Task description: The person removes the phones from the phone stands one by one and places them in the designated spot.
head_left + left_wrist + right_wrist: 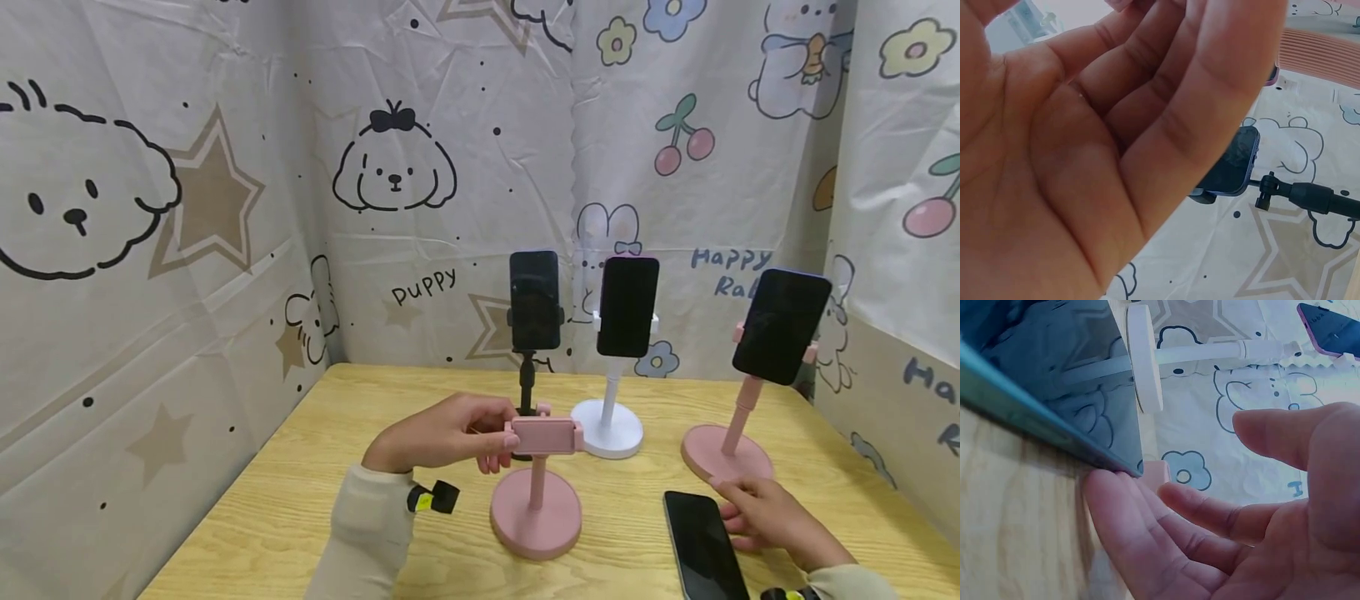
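Left hand (442, 433) perhaps gripping pink clamp (543, 435).

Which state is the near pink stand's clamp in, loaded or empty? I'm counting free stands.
Empty: the clamp shows bare pink, held by the left hand.

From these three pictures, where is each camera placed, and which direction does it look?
Head: worn high, looking forward and down at the table; both hands show.
Left wrist: under the left hand, facing along its palm to the black stand.
Right wrist: low beside the right hand, facing the flat phone.
Shared: head and right wrist both show the white stand.
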A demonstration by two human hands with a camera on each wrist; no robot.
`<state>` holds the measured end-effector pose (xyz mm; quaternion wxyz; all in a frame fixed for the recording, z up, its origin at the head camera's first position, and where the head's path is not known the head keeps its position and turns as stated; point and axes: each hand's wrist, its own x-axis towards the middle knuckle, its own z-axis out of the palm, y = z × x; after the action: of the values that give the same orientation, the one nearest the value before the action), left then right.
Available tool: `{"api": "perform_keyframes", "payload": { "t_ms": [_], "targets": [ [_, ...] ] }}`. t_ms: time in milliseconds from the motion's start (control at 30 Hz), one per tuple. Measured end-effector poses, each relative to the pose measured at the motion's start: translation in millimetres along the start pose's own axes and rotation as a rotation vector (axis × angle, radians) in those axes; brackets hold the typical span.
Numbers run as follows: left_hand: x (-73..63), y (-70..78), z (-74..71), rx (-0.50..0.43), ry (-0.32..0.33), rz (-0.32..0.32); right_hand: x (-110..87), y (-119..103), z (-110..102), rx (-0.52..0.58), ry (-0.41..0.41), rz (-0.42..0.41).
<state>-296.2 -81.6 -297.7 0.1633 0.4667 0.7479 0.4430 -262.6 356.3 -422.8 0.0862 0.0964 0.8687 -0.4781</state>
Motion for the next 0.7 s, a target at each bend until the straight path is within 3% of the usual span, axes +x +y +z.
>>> {"api": "perform_keyframes", "payload": {
  "t_ms": [333, 600, 700],
  "targets": [
    [2.7, 4.9, 5.5, 0.103, 0.085, -0.013, 4.1, 11, -1, 0.082, 0.007, 0.019],
    [8.4, 12.6, 14.0, 0.354, 0.169, 0.014, 6.8, 14, 1, 0.064, 0.025, 0.023],
    [9.2, 14.5, 16.0, 0.400, 0.191, 0.017, 7.1, 15, 3, 0.071, 0.029, 0.019]
  ]
}}
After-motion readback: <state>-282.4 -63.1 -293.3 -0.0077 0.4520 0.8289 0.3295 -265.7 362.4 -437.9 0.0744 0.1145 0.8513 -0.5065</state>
